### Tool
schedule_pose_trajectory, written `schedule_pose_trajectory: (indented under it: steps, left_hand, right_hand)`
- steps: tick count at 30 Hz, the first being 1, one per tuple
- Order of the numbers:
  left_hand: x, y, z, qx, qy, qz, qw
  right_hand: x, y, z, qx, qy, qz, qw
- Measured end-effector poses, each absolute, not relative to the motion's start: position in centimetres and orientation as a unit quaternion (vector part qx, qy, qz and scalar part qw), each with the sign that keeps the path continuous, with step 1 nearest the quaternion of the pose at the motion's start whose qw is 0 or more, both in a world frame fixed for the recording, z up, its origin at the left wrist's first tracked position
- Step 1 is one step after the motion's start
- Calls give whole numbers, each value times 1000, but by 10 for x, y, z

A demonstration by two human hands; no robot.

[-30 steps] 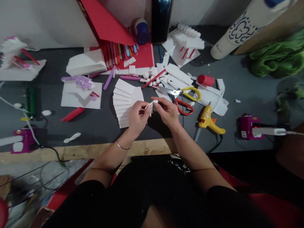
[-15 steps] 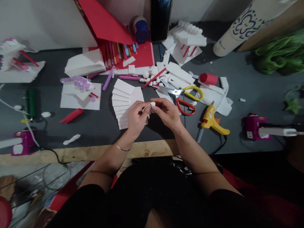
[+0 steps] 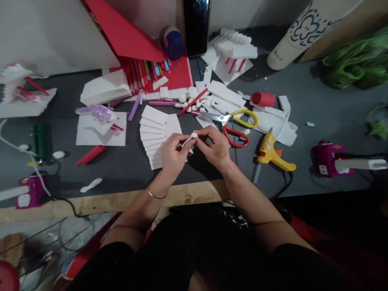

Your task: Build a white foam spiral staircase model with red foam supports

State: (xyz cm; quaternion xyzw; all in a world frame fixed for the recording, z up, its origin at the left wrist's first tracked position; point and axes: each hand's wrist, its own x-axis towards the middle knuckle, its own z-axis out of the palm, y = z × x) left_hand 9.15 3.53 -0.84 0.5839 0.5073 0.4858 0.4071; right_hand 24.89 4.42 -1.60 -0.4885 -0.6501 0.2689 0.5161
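- Pinching between thumb and forefinger, the left hand (image 3: 175,151) grips a thin white strip with a small rounded, roll-like end (image 3: 194,135).
- Right hand (image 3: 216,148): thumb and forefinger close in on the right side of the rounded end; the remaining fingers are curled. Whether these fingertips press on the strip or only steady it cannot be told.
- Position of the strip: between the two sets of fingertips, rounded end uppermost, tail running down and to the left into the left-hand grip. The lower part is partly hidden by the left thumb.
- Left wrist: fitted with a thin silver-coloured bangle (image 3: 156,195).
- Beside and partly beneath the left hand: a fan of overlapping white rectangular sheets (image 3: 151,131), flat on the dark grey tabletop (image 3: 130,171).
- Just beyond the right hand: metal scissors with one yellow and one red handle (image 3: 224,119), blades apart, pointing up and to the left.
- Beyond the fingertips: a heap of small white rounded pieces (image 3: 182,98), crossed by a slim red stick (image 3: 197,98).
- Right of the scissors: a yellow glue gun (image 3: 269,149), lying on its side, nozzle away from the person.
- Farther left: a white card model with lilac trim and red sticks (image 3: 103,139).
- At the rear: a dark upright phone-like slab (image 3: 197,30).
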Motion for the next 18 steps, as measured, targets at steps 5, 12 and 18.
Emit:
schedule_pose_trajectory:
  steps: [5,12,18]
  left_hand:
    - [91,37,-14,526,528,478,465]
    - [92,38,-14,566,538,464,418]
    - [95,37,-12,644,509,448,354]
  right_hand:
    - [248,45,-20,-435,-730,187,493]
    - [265,53,-7,-496,-738,112,444]
    - [315,60,-1,-678,-693,44,239]
